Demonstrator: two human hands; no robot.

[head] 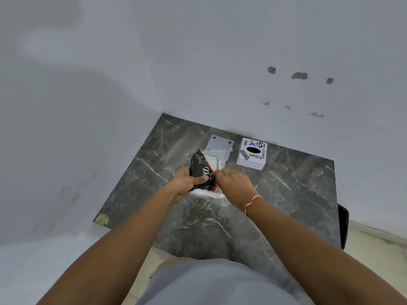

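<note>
A soft pack of tissues (203, 168) in a black, red and clear wrapper is held above the dark marble table (286, 190). My left hand (187, 183) grips the pack's left side, thumb across the black wrapper. My right hand (235, 186) pinches the wrapper's right edge with curled fingers; an orange and white thread circles that wrist. White tissue shows at the pack's top and bottom ends.
A white square tissue box (252, 153) with stickers and a dark oval opening stands at the back of the table. A flat white plate (220, 144) with two holes lies left of it. Walls close in behind and on the left. A black object (343, 227) hangs off the table's right edge.
</note>
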